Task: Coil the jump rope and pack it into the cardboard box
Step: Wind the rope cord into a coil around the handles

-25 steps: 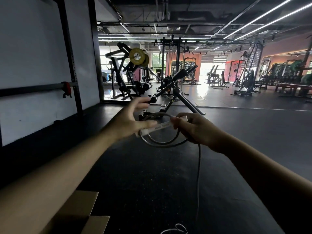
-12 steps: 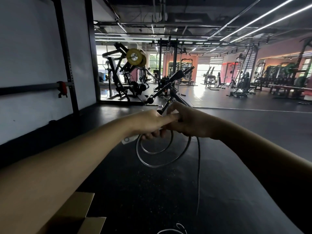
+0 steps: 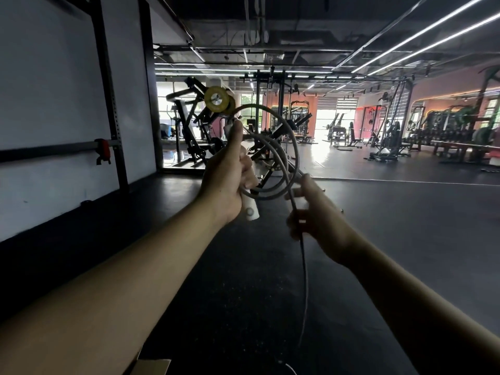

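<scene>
Head view: left hand (image 3: 230,182), raised at centre frame, grip closed round the white handle (image 3: 250,209) of the jump rope (image 3: 286,147), thumb lying upward along it; the handle's butt end projects below the grip. Above and to the right of that grip the grey cord stands in two or three overlapping loops, the largest arching up past the thumb tip. Right hand (image 3: 313,215), just right of and slightly below the left grip, fingers curled round the cord where it leaves the loops. Below the right grip the cord hangs nearly straight down to the dark floor (image 3: 243,293), where a short pale length of it lies near the bottom edge. Cardboard box (image 3: 151,368): only one flap corner visible, at the bottom edge, well below the left grip and partly hidden by the left forearm. Beyond both grips: a weight machine with a yellow plate (image 3: 216,99), a white wall panel with a black rail (image 3: 54,151) on the left, and further gym equipment far right.
</scene>
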`<state>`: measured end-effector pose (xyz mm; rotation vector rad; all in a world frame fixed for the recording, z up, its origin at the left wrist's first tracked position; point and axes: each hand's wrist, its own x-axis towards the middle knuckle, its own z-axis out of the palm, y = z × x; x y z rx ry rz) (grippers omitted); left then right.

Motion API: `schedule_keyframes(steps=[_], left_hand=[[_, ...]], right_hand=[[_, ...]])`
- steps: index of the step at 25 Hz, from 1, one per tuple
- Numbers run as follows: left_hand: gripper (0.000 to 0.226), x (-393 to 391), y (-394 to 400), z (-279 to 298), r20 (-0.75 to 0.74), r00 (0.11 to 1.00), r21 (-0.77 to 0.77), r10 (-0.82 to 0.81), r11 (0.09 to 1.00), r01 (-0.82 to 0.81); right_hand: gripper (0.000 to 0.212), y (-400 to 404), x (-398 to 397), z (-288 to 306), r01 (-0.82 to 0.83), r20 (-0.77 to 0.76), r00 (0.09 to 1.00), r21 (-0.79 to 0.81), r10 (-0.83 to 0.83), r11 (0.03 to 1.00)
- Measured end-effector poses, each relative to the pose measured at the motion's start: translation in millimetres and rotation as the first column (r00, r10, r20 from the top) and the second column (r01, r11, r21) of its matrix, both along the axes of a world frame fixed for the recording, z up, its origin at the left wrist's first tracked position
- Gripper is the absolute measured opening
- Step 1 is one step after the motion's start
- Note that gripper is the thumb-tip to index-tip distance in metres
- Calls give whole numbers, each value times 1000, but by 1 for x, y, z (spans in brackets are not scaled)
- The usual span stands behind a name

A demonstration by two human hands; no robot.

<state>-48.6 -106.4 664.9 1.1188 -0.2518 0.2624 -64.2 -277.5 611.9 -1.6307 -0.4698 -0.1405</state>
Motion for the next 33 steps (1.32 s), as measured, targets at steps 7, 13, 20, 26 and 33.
schedule_keyframes(steps=[7, 13, 20, 26, 33], left_hand=[[46, 0, -29, -18, -33, 987, -60, 159, 985, -161], [49, 8, -2, -41, -101, 953, -44, 285, 956, -290], [60, 2, 38, -65, -171, 983, 105, 61, 994, -43], [94, -2, 85, -7, 162, 983, 798, -88, 598, -78], [94, -3, 25, 17, 179, 949, 972, -259, 193, -131]], right_hand=[[59, 61, -10, -9, 19, -65, 998, 337, 4, 941], [20, 45, -4, -5, -31, 24, 999, 193, 26, 981], [27, 35, -3, 9, 42, 97, 995, -125, -30, 991], [26, 8, 0, 45, 61, 125, 992, -598, 18, 799], [30, 12, -2, 64, 20, 109, 990, -738, 91, 675]])
